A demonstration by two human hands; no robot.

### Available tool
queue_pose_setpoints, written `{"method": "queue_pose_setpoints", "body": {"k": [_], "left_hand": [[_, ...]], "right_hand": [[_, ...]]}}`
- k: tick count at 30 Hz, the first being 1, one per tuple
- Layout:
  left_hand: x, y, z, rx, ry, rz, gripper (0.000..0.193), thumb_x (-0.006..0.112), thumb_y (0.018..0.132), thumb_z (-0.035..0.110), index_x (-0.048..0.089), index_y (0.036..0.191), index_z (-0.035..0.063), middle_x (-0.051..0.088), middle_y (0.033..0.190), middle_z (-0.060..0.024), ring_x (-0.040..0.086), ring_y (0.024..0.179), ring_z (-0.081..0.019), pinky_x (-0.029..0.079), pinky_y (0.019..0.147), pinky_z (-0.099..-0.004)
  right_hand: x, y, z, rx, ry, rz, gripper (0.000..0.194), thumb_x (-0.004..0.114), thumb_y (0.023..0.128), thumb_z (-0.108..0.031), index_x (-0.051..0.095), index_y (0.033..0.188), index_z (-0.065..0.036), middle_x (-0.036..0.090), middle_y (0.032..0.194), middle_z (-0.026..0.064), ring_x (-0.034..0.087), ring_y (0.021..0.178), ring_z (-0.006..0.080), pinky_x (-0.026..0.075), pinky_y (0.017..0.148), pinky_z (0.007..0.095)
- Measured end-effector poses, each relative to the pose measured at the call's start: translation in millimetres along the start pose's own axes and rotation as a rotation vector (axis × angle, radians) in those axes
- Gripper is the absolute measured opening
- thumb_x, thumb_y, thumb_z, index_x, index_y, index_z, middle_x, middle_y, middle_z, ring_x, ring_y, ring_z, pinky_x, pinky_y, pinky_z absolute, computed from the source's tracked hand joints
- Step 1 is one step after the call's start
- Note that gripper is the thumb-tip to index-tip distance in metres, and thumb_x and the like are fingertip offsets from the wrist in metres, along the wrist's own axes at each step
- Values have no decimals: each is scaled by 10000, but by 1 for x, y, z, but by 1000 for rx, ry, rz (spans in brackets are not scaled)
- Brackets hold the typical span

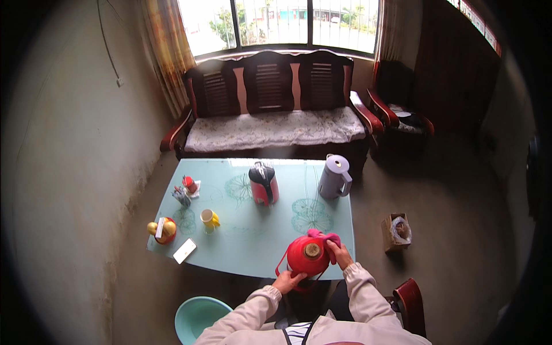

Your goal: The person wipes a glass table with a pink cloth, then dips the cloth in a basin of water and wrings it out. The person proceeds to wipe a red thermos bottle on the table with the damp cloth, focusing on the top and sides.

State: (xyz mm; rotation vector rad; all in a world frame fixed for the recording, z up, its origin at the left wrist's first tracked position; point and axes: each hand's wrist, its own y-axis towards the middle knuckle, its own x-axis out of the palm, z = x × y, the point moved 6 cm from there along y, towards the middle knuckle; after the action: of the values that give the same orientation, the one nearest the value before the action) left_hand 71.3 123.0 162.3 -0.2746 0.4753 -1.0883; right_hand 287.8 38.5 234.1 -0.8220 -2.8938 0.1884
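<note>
A red thermos flask (302, 258) with a cork stopper (312, 250) stands upright at the near right edge of the glass-topped table (241, 254). My left hand (290, 281) grips its near left side, close to the red handle. In my right hand (340, 254) is a bunched pink cloth (331, 241), pressed against the flask's far right side. Farther back on the table are a red and black kettle (264, 185) and a tall lilac vacuum jug (334, 179).
At the table's left are a yellow mug (209, 218), a phone (185, 251), a red bowl with yellow fruit (169, 235), a pen holder (182, 197) and a red-lidded container (189, 184). A teal basin (200, 319), a cardboard box (390, 237) and a wooden chair (409, 302) surround me.
</note>
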Motion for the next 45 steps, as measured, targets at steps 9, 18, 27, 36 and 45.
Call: {"method": "queue_pose_setpoints", "body": {"k": [9, 18, 27, 36, 45], "left_hand": [[-6, -3, 17, 69, -46, -86, 598, 669, 927, 590, 707, 844, -1, 635, 722, -32, 590, 682, -141, 475, 655, -339], [-4, -2, 5, 24, -1, 0, 607, 672, 916, 600, 730, 935, -4, 678, 776, -77, 642, 741, -182, 492, 702, -355], [0, -2, 2, 47, -17, 50, 608, 678, 913, 586, 750, 1035, -5, 743, 857, -157, 720, 829, -251, 533, 783, -390], [28, 6, -4, -4, -39, 231, 636, 683, 901, 602, 741, 895, -32, 712, 732, -154, 712, 720, -242, 522, 674, -405], [27, 3, 8, 122, -135, 247, 557, 688, 922, 546, 766, 1017, 2, 747, 804, -187, 750, 801, -268, 554, 733, -409]], "right_hand": [[2, 0, 4, -87, -60, 23, 434, 539, 1031, -305, 642, 1330, -8, 650, 1349, 122, 565, 1284, 213, 379, 1121, 327], [16, 58, 9, 52, -198, -60, 396, 568, 1012, -338, 703, 1190, -11, 737, 1115, 118, 666, 1045, 203, 505, 935, 350], [13, -55, 53, -167, -126, 371, 444, 569, 1041, -208, 523, 1440, -17, 542, 1473, 159, 540, 1335, 281, 400, 1116, 374], [1, 0, 19, -91, -143, 411, 453, 572, 1037, -367, 645, 1276, 10, 717, 1196, 175, 669, 1140, 280, 492, 978, 375], [59, -120, 29, -357, -481, 390, 438, 561, 1043, -216, 535, 1440, -32, 430, 1557, 181, 363, 1467, 327, 271, 1205, 406]]}}
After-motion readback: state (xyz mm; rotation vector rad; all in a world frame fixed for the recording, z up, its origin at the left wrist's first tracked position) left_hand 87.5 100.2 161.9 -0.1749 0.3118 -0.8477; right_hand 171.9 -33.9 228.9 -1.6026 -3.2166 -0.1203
